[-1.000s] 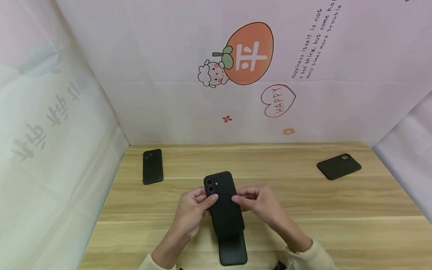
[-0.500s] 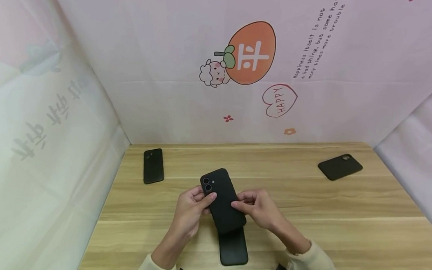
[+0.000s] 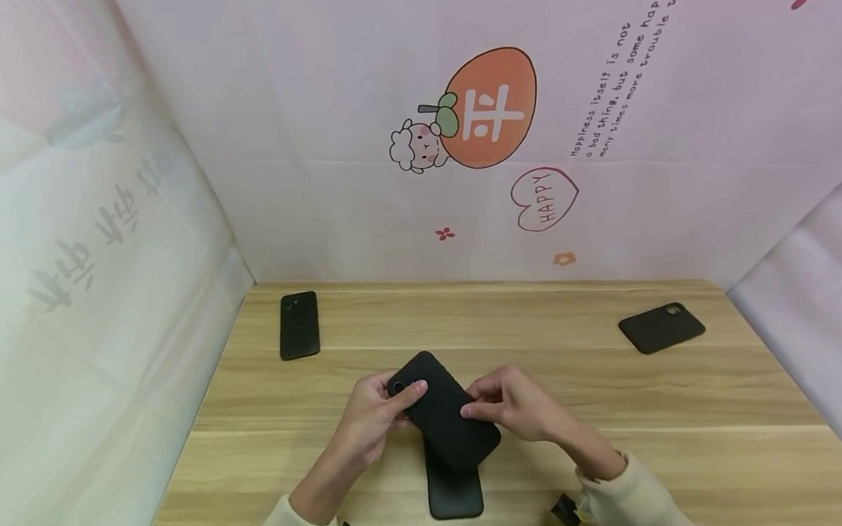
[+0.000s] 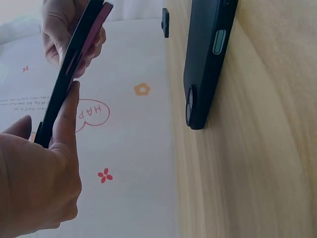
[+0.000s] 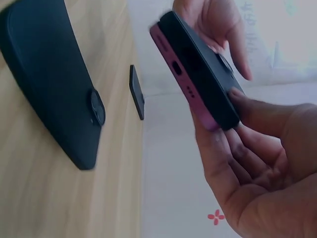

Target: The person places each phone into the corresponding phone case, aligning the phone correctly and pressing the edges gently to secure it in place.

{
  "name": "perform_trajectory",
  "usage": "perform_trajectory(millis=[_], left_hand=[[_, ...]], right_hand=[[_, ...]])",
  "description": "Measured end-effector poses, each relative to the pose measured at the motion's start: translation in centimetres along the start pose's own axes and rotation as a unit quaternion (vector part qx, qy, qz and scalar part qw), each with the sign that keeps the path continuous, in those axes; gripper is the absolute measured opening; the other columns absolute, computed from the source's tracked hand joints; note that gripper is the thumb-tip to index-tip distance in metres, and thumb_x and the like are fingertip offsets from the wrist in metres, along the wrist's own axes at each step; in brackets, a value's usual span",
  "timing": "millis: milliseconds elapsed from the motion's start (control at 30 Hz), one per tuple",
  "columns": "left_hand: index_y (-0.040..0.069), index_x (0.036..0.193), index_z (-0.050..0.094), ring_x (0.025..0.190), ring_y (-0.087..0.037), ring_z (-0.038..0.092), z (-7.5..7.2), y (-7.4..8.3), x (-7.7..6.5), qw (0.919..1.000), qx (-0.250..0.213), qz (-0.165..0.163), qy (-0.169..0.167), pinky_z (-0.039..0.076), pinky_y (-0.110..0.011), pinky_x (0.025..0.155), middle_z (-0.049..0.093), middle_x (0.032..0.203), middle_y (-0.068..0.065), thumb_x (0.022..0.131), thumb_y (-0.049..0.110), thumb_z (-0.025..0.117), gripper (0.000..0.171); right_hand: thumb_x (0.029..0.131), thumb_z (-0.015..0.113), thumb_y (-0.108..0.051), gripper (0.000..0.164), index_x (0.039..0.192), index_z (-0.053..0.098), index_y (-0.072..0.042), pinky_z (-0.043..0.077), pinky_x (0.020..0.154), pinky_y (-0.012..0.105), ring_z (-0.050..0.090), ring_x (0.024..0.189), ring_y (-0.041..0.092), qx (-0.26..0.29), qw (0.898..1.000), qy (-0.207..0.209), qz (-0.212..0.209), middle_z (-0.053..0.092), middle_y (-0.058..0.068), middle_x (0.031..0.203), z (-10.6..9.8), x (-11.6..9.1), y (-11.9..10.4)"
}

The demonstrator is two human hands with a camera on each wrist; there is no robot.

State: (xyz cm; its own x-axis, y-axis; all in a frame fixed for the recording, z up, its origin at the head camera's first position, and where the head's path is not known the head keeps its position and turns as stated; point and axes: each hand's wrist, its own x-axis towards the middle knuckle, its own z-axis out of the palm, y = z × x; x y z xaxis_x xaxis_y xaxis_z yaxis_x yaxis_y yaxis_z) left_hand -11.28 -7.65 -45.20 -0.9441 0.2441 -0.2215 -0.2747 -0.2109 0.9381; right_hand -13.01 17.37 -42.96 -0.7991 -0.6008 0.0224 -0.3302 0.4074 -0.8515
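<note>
Both hands hold a pink phone (image 5: 183, 82) with a black case (image 3: 445, 414) on its back, tilted above the table. At the phone's bottom end the case stands slightly off the pink edge, seen in the right wrist view. My left hand (image 3: 372, 411) grips the camera end, thumb on the case's back. My right hand (image 3: 512, 402) pinches the lower right edge, thumb on the back and fingers beneath. Under it lies another black phone or phone case (image 3: 455, 494), partly covered in the head view; its camera rings show in the right wrist view.
On the wooden table (image 3: 564, 471), a black phone or case (image 3: 298, 325) lies at the back left. A black phone case (image 3: 661, 328) with a camera cutout lies at the back right. Printed cloth walls (image 3: 360, 210) stand behind and at both sides.
The cased phone has turned, its lower end swinging right and its camera end dipping toward the left hand. My right hand has shifted slightly right with it.
</note>
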Motion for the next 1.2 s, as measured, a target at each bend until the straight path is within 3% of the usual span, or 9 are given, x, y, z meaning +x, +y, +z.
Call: perform_trajectory(millis=[100, 333, 433, 600, 700, 967, 1200], left_hand=[[-0.013, 0.121, 0.068, 0.082, -0.017, 0.076, 0.0, -0.2, -0.2, 0.9997, 0.015, -0.001, -0.017, 0.063, -0.026, 0.068, 0.077, 0.093, -0.008, 0.099, 0.012, 0.076, 0.034], [-0.014, 0.117, 0.071, 0.081, -0.015, 0.075, 0.2, -0.7, -0.3, 0.9978, 0.027, -0.007, -0.06, 0.062, -0.027, 0.069, 0.078, 0.094, -0.009, 0.1, 0.012, 0.075, 0.032], [-0.012, 0.119, 0.07, 0.087, -0.017, 0.076, 0.3, -0.9, -0.2, 0.9972, 0.029, -0.002, -0.069, 0.065, -0.031, 0.075, 0.078, 0.1, -0.01, 0.101, 0.013, 0.073, 0.031], [-0.009, 0.118, 0.07, 0.093, -0.017, 0.075, 0.4, -0.8, -0.2, 0.9981, 0.039, 0.03, -0.039, 0.064, -0.031, 0.081, 0.077, 0.105, -0.011, 0.103, 0.016, 0.072, 0.028], [-0.01, 0.118, 0.068, 0.095, -0.017, 0.075, 0.6, -0.6, -0.2, 0.9984, 0.029, 0.042, -0.023, 0.063, -0.03, 0.084, 0.075, 0.107, -0.012, 0.103, 0.014, 0.071, 0.028], [-0.011, 0.128, 0.06, 0.107, -0.019, 0.072, 1.1, -0.4, -0.3, 0.9983, -0.02, 0.055, 0.009, 0.061, -0.03, 0.092, 0.07, 0.12, -0.017, 0.107, 0.009, 0.064, 0.03], [-0.009, 0.125, 0.061, 0.107, -0.016, 0.072, 1.3, -0.4, -0.3, 0.9967, -0.037, 0.066, 0.03, 0.062, -0.031, 0.093, 0.07, 0.118, -0.013, 0.108, 0.009, 0.062, 0.025]], right_hand=[[0.096, 0.078, -0.011, 0.009, 0.089, 0.081, -0.01, 0.042, 0.053, 0.018, 0.051, 0.058, 0.0, -0.018, 0.999, -0.032, -0.009, 0.069, -0.008, 0.071, -0.7, 0.1, -0.2], [0.098, 0.076, -0.011, 0.021, 0.077, 0.074, -0.013, 0.032, 0.052, 0.016, 0.039, 0.056, -0.004, -0.094, 0.988, -0.119, -0.041, 0.045, -0.018, 0.064, -2.3, 0.8, -1.5], [0.099, 0.076, -0.011, 0.022, 0.077, 0.072, -0.013, 0.033, 0.053, 0.016, 0.04, 0.057, -0.004, -0.123, 0.982, -0.134, -0.048, 0.045, -0.017, 0.065, -2.8, 1.2, -1.9], [0.1, 0.075, -0.012, 0.009, 0.093, 0.081, -0.011, 0.046, 0.057, 0.019, 0.052, 0.064, -0.002, -0.12, 0.988, -0.091, -0.039, 0.068, -0.012, 0.078, -3.0, 1.4, -1.8], [0.1, 0.075, -0.013, 0.009, 0.102, 0.083, -0.009, 0.055, 0.065, 0.022, 0.062, 0.073, 0.0, -0.108, 0.992, -0.052, -0.031, 0.078, -0.005, 0.092, -2.9, 1.5, -1.5], [0.097, 0.079, -0.017, 0.013, 0.101, 0.084, -0.006, 0.06, 0.069, 0.024, 0.071, 0.078, 0.006, -0.059, 0.996, 0.066, 0.013, 0.081, 0.003, 0.093, -2.6, 1.5, -0.1], [0.093, 0.084, -0.024, 0.016, 0.101, 0.085, -0.01, 0.057, 0.067, 0.026, 0.069, 0.078, 0.013, -0.007, 0.988, 0.129, 0.088, 0.081, 0.003, 0.095, -2.7, 1.2, 0.8]])
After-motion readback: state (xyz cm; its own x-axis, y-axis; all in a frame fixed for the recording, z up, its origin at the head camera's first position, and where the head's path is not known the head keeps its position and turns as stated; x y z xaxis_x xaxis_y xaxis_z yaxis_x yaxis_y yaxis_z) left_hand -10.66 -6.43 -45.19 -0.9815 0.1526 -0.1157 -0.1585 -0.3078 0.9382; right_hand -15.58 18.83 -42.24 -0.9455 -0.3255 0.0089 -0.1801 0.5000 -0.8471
